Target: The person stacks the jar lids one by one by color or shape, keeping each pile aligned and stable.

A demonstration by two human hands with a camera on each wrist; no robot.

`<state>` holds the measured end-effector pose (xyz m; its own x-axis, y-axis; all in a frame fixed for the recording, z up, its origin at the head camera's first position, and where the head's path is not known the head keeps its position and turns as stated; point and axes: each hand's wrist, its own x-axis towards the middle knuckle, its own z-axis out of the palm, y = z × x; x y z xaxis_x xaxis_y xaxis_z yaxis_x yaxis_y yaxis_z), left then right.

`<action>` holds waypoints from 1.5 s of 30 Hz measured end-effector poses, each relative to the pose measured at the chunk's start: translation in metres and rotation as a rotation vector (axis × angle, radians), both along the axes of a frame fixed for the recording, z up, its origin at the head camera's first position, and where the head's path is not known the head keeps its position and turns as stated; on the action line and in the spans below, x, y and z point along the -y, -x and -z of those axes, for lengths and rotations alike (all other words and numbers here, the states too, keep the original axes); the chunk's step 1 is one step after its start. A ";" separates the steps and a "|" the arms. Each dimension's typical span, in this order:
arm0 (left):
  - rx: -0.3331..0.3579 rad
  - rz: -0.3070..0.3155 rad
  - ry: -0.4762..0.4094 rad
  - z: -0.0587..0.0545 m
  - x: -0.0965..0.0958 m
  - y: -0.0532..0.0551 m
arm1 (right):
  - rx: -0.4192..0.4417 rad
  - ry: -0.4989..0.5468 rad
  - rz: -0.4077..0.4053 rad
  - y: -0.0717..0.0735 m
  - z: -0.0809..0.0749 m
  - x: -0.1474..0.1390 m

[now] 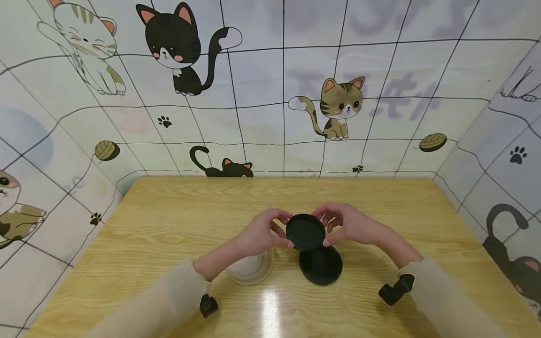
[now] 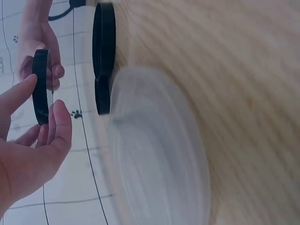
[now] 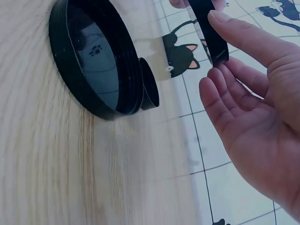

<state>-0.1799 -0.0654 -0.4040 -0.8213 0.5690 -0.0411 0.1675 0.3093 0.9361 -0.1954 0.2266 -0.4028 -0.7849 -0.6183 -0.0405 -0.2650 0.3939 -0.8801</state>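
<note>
Both hands hold a round black lid [image 1: 305, 232] up between them above the table. My left hand [image 1: 266, 230] pinches its left edge with thumb and fingers, and my right hand [image 1: 344, 223] grips the right edge; the right wrist view shows that thumb on the lid's rim [image 3: 214, 37]. Under it a larger black lid [image 1: 322, 266] lies on the wood, its hollow side up. Behind that, a smaller black round piece [image 3: 149, 84] shows in the wrist views, hidden from the head view. A clear round container [image 1: 250, 270] stands beneath my left wrist.
The wooden table [image 1: 190, 202] meets a cloth backdrop [image 1: 262, 84] printed with cats and grid lines at its back and sides. Small black devices are strapped to the left wrist [image 1: 208, 305] and the right wrist [image 1: 397, 290].
</note>
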 end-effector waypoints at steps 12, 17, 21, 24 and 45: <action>0.017 0.015 -0.029 0.005 -0.016 -0.031 | 0.056 0.020 -0.031 -0.029 0.003 -0.018; 0.018 0.019 -0.032 0.012 -0.022 -0.041 | 0.065 0.046 -0.049 -0.039 0.011 -0.024; 0.015 0.015 -0.036 0.018 -0.027 -0.044 | 0.062 0.056 -0.051 -0.044 0.018 -0.027; 0.005 0.009 -0.033 0.021 -0.030 -0.044 | 0.060 0.065 -0.047 -0.046 0.022 -0.028; 0.014 -0.019 0.022 0.038 -0.036 -0.044 | 0.047 0.070 -0.040 -0.047 0.045 -0.030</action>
<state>-0.1356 -0.0291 -0.4421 -0.8311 0.5523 -0.0651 0.1485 0.3331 0.9311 -0.1486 0.2564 -0.4478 -0.7576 -0.6519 -0.0324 -0.2367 0.3206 -0.9172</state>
